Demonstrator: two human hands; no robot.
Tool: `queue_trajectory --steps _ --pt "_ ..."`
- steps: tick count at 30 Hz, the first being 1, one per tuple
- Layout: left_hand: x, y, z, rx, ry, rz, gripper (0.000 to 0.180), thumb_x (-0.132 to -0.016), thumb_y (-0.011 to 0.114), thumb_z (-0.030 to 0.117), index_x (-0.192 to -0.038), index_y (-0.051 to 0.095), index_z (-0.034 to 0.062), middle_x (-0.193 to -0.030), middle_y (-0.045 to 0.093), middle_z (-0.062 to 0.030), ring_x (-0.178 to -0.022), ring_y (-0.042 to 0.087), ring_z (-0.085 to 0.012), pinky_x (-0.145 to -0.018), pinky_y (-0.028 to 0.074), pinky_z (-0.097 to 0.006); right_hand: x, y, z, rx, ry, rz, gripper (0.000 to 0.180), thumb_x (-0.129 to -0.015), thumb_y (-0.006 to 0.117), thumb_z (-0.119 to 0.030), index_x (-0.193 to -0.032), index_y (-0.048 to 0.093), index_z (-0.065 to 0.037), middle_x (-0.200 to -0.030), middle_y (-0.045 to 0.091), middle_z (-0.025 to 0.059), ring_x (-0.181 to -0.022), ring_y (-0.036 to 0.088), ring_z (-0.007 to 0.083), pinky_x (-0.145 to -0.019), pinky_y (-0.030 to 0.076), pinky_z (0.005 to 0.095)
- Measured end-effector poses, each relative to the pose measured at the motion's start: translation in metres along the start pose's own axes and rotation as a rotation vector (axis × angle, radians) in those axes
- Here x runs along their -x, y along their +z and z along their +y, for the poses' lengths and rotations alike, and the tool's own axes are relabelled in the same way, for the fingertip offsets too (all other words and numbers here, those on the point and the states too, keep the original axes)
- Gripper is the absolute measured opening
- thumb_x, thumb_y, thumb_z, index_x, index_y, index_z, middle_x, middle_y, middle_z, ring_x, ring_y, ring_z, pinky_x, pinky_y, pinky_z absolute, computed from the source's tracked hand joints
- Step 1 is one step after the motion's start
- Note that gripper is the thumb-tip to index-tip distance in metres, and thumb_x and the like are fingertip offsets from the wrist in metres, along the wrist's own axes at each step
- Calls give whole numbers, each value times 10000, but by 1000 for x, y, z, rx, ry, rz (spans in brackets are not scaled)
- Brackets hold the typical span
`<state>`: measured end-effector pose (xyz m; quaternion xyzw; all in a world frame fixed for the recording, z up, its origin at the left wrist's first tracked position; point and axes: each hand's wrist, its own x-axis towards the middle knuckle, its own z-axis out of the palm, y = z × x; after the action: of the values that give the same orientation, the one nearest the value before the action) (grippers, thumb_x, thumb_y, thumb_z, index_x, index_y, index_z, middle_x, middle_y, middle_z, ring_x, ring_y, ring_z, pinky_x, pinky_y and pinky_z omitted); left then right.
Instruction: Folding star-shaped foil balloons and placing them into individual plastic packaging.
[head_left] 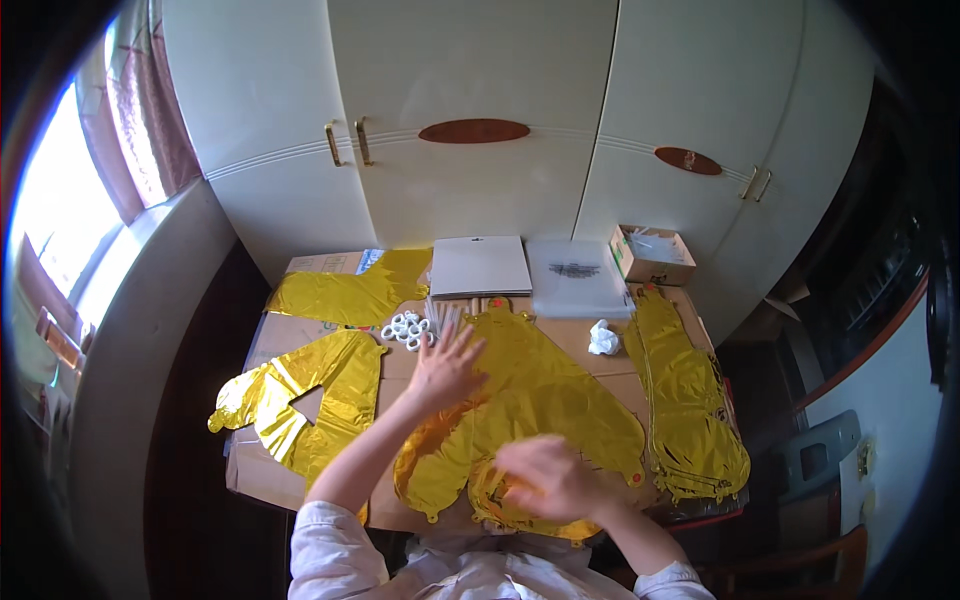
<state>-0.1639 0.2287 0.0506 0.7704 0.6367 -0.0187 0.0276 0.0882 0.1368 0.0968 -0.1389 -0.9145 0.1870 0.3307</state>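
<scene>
Flat gold foil balloons lie across the cardboard-covered table. Over the left edge of the large middle foil balloon, my left hand is raised with its fingers spread and nothing in them. My right hand hovers over the same balloon's near part, blurred by motion; a gap shows between thumb and fingers, and I see nothing held. Just beyond my left fingertips are a pile of small white rings and several thin clear sticks, partly hidden by the hand.
More foil balloons lie at the left, back left and right. Along the back stand a white flat stack, clear plastic bags and a small box of white sticks. A crumpled white tissue sits nearer. Cabinet doors rise behind.
</scene>
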Motion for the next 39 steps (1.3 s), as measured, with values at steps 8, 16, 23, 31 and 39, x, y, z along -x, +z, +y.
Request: queue_trajectory --steps 8,16,23,31,39 --pt "1 -7 -178 80 -153 218 282 -796 611 209 -1044 669 87 -1116 639 -114 -1044 599 -319 -894 480 -424 -69 38 -154 -657 -709 -308 337 -836 615 -119 -1170 614 -79 -1131 630 78 -1004 616 235 -855 508 346" --pt "-19 26 -206 292 -184 282 254 -749 672 283 -905 713 86 -944 683 -157 -922 640 -353 -817 515 -435 -87 58 -151 -731 -727 -292 328 -848 613 -128 -1170 606 -61 -1091 629 86 -992 617 264 -823 519 351" --pt "-60 27 -192 -23 -220 208 217 -781 556 186 -813 708 33 -884 679 -209 -836 666 -358 -762 534 -432 -79 31 -128 -838 -511 -216 321 -861 611 -136 -1169 600 -47 -1062 627 92 -982 617 287 -798 526 354" --pt "-53 23 -211 -23 -329 197 165 -803 549 180 -832 679 83 -830 690 -163 -802 673 -352 -714 530 -460 -10 17 -75 -850 33 -154 359 -906 635 -211 -1227 573 -62 -1137 613 119 -1021 611 237 -899 492 362" --pt "-36 33 -228 -20 -225 169 362 -840 616 424 -884 685 71 -866 676 -185 -805 651 -370 -693 506 -477 125 10 -75 -783 626 262 269 -911 614 -88 -1159 596 15 -1094 636 104 -965 628 172 -868 500 309"
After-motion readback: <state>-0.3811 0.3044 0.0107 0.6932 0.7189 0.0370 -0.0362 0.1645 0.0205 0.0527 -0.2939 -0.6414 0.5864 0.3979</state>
